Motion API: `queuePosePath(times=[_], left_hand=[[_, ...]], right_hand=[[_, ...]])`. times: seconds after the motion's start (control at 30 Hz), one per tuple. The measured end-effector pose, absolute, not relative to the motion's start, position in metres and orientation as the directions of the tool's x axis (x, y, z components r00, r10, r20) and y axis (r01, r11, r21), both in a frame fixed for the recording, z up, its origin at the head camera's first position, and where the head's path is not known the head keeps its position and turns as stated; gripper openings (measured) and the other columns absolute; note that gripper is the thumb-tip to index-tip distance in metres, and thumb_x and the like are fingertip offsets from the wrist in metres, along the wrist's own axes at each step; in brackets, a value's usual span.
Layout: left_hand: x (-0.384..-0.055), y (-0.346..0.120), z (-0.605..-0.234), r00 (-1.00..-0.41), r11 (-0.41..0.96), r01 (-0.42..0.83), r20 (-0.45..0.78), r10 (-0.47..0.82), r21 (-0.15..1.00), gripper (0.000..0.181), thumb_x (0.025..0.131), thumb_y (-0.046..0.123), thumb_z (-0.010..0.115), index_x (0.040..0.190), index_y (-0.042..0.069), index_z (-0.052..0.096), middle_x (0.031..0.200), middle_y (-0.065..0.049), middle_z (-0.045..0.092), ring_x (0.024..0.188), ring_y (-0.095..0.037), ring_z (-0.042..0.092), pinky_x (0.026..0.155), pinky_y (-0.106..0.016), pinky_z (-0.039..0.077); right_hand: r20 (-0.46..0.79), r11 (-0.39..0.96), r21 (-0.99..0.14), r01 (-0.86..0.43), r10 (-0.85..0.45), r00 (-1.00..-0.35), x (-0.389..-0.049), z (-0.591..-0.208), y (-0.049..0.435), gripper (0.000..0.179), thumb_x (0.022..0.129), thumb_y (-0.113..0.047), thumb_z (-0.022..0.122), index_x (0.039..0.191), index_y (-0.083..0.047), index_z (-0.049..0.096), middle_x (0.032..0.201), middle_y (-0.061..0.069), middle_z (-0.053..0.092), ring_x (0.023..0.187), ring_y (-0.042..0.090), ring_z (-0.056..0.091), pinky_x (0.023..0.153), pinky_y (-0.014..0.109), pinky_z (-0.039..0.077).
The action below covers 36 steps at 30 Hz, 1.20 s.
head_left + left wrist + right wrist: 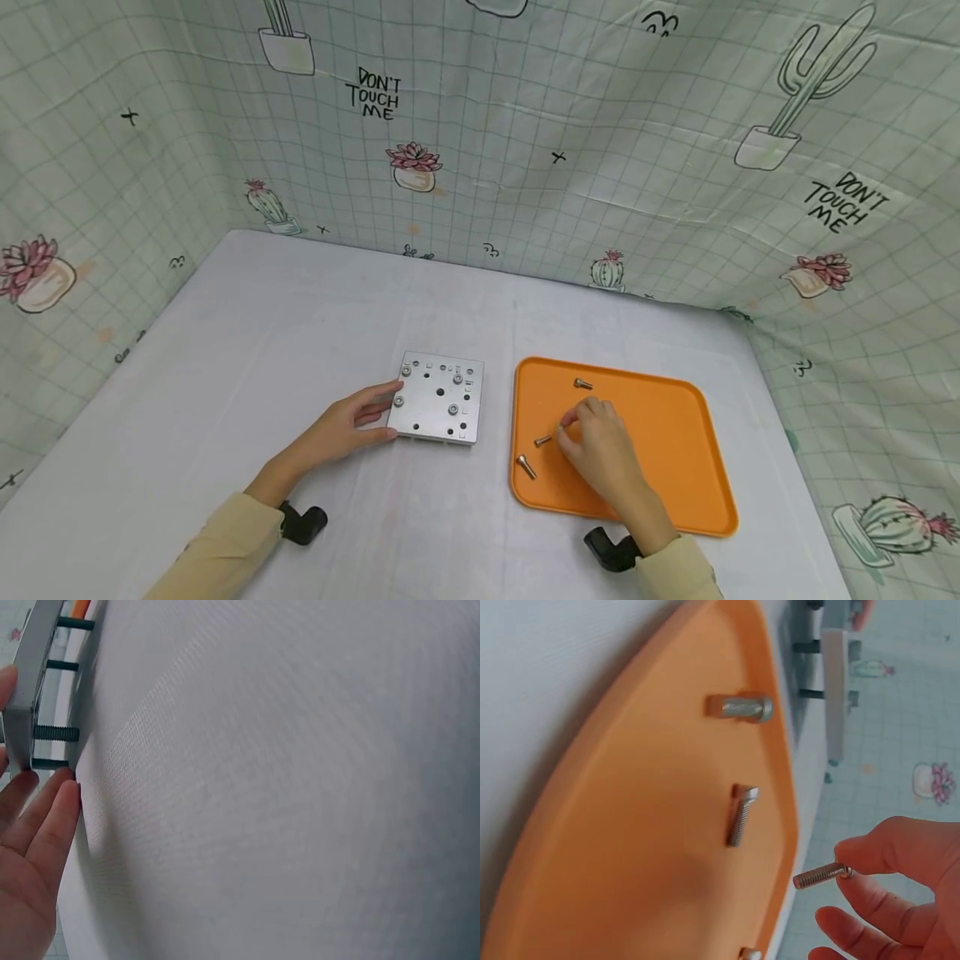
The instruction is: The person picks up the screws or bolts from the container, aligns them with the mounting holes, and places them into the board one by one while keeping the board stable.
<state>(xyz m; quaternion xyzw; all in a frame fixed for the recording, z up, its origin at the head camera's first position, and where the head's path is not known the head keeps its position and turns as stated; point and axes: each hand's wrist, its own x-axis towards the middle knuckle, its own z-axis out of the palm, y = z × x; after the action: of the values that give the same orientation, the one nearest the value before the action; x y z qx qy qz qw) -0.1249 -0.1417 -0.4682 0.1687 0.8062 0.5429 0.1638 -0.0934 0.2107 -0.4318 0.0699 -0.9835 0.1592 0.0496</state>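
Observation:
A square silver metal plate [427,417] with holes and several socket-head screws stands on the table, the screws' threaded shanks [57,733] showing beneath it in the left wrist view. My left hand [352,425] rests against its left side, thumb by the near corner and index finger higher up the edge, fingers fairly straight. Over the orange tray [660,442], my right hand [603,446] pinches a small screw [821,875] by its head between thumb and index finger. Nearby in the tray lie a small screw [542,441], a larger screw [527,467] and another screw [582,383].
The white tabletop [300,308] carries the plate left of the tray. A raised rim [622,366] runs around the tray. Behind and beside the table hangs a checked cloth [487,125] with cactus drawings. Black wrist mounts [303,525] sit by both sleeves.

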Motion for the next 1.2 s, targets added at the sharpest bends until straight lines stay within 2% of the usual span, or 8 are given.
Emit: queuePosePath(times=[0.13,0.27,0.5,0.63,0.83,0.97,1.2], left_hand=[[-0.125,-0.141,-0.469,-0.889,0.348,0.096,-0.076,0.451,0.933,0.066,0.082,0.013,0.071,0.14,0.002,0.039,0.146,-0.022,0.035,0.127,-0.04,0.044,0.103,-0.033,0.045],[-0.126,-0.142,-0.469,-0.888,0.346,0.097,-0.077,0.454,0.933,0.067,0.082,0.015,0.071,0.14,0.002,0.039,0.146,-0.021,0.035,0.127,-0.04,0.044,0.104,-0.033,0.044],[-0.126,-0.142,-0.47,-0.889,0.337,0.067,-0.097,0.448,0.939,0.068,0.082,0.014,0.071,0.141,0.004,0.038,0.147,-0.019,0.034,0.129,-0.038,0.043,0.105,-0.033,0.043],[-0.126,-0.142,-0.471,-0.888,0.331,0.065,-0.097,0.45,0.941,0.069,0.082,0.014,0.071,0.141,0.004,0.038,0.147,-0.019,0.034,0.129,-0.038,0.042,0.105,-0.032,0.042],[-0.126,-0.142,-0.473,-0.887,0.345,0.075,-0.095,0.451,0.936,0.069,0.082,0.017,0.071,0.141,0.004,0.038,0.147,-0.018,0.034,0.129,-0.037,0.043,0.106,-0.032,0.042],[-0.125,-0.143,-0.473,-0.891,0.354,0.067,-0.103,0.441,0.933,0.069,0.082,0.017,0.072,0.141,0.005,0.038,0.148,-0.018,0.034,0.129,-0.037,0.043,0.105,-0.033,0.042],[-0.125,-0.141,-0.472,-0.89,0.356,0.068,-0.105,0.443,0.932,0.068,0.083,0.016,0.071,0.141,0.005,0.039,0.147,-0.018,0.035,0.129,-0.037,0.043,0.106,-0.034,0.042]], right_hand=[[0.146,0.907,-0.382,-0.176,-0.129,-0.981,-0.094,-0.424,0.205,0.012,0.078,-0.014,0.072,0.078,-0.008,0.062,0.093,0.007,0.06,0.091,0.026,0.051,0.078,0.038,0.049],[0.153,0.841,-0.503,-0.199,-0.14,-0.978,-0.096,-0.418,0.195,0.01,0.079,-0.012,0.072,0.079,-0.01,0.062,0.094,0.006,0.06,0.101,0.028,0.051,0.088,0.043,0.048],[0.067,0.685,-0.716,-0.136,-0.126,-0.99,-0.103,-0.415,0.171,0.007,0.079,-0.013,0.073,0.082,-0.012,0.067,0.092,0.004,0.059,0.092,0.022,0.05,0.082,0.04,0.049],[0.041,0.641,-0.76,-0.113,-0.127,-0.991,-0.104,-0.418,0.155,0.008,0.08,-0.017,0.074,0.083,-0.012,0.069,0.093,0.001,0.058,0.094,0.02,0.05,0.085,0.042,0.051],[0.051,0.574,-0.81,-0.122,-0.138,-0.989,-0.107,-0.427,0.138,0.005,0.079,-0.016,0.074,0.083,-0.014,0.07,0.092,-0.002,0.058,0.091,0.017,0.048,0.081,0.037,0.049],[0.064,0.529,-0.837,-0.14,-0.159,-0.985,-0.108,-0.433,0.129,0.005,0.08,-0.016,0.073,0.084,-0.016,0.071,0.092,-0.003,0.058,0.09,0.018,0.049,0.082,0.034,0.048],[0.088,0.489,-0.858,-0.158,-0.163,-0.983,-0.105,-0.446,0.117,0.007,0.079,-0.014,0.073,0.085,-0.017,0.071,0.092,-0.002,0.057,0.089,0.022,0.052,0.082,0.037,0.05]])
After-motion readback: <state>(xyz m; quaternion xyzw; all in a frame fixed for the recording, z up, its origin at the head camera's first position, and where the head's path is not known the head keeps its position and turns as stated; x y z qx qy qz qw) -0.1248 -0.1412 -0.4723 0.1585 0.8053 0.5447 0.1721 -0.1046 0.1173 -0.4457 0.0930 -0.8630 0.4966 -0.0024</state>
